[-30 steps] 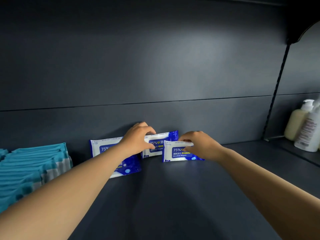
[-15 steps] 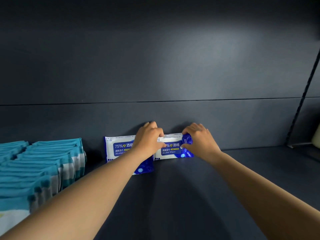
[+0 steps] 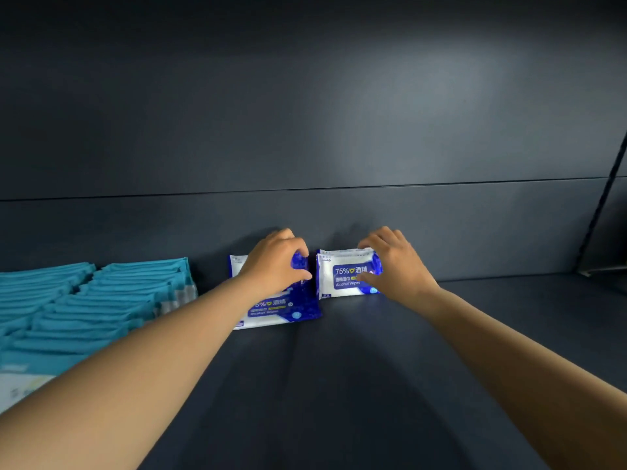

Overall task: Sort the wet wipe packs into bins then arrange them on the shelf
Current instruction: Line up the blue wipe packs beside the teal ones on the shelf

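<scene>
Blue-and-white alcohol wipe packs stand against the back wall of the dark shelf (image 3: 339, 385). My right hand (image 3: 393, 266) grips the right end of an upright pack (image 3: 342, 276) at the back. My left hand (image 3: 274, 266) curls round the right end of another upright pack (image 3: 300, 262), mostly hidden behind it. In front of that, a third pack (image 3: 278, 310) leans under my left wrist. A small gap separates the left and right packs.
Rows of teal wipe packs (image 3: 84, 300) fill the shelf's left side, with a white pack (image 3: 20, 388) at the near left edge. A dark upright post (image 3: 600, 205) divides the shelf at the far right. Bare shelf floor lies to the right.
My hands have drawn apart: the right hand slid its pack to the right, opening a gap, while the left hand now holds the pack beside it. The view shifted left.
</scene>
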Demonstrator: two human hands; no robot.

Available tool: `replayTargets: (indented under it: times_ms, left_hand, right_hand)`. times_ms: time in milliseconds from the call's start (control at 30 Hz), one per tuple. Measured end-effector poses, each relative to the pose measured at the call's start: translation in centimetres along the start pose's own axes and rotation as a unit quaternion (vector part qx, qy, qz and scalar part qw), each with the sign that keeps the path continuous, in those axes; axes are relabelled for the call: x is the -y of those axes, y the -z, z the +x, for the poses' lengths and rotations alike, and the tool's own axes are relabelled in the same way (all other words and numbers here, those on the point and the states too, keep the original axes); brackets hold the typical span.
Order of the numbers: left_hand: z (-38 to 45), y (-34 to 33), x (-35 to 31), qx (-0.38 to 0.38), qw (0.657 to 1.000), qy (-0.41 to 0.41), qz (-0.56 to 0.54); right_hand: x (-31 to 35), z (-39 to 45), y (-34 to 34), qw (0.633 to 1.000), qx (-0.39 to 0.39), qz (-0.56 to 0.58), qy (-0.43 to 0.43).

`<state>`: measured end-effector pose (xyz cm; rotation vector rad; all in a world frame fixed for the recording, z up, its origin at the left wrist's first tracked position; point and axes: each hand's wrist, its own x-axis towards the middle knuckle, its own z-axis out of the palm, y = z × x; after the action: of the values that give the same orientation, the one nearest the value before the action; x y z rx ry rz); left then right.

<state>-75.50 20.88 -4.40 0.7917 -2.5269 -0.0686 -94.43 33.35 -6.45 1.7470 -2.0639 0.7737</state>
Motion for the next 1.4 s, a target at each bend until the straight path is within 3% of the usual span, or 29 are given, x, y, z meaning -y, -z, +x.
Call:
replayTargets:
  times_ms: [267,533,800,1167,1333,1400]
  left_hand:
    - [-4.2,2.3,4.9,0.16,0.975,0.15,-0.032]
    - [-3.5,0.7,5.6,0.233,0.959,0.16,-0.003]
    - [-3.9,1.0,5.9,0.272,0.946,0.175,-0.03]
    - [-3.8,1.3,5.8,0.305,0.935,0.169,-0.056]
    - [-3.9,1.7,5.5,0.275,0.948,0.146,-0.069]
    - [-3.9,1.9,5.4,0.236,0.963,0.119,-0.043]
  right_hand:
    - [6.1,-0.1,-1.7,0.978,0.181,0.096,0.038]
    - [7.2,0.9,-4.0,0.959,0.243,0.144,-0.005]
    - [7.4,0.8,-4.7,0.942,0.27,0.198,-0.033]
    - [7.8,2.4,-4.5,0.926,0.339,0.163,-0.041]
    - [8.2,3.0,-4.3,0.937,0.331,0.115,-0.006]
    - [8.4,3.2,-4.2,0.951,0.292,0.103,0.016]
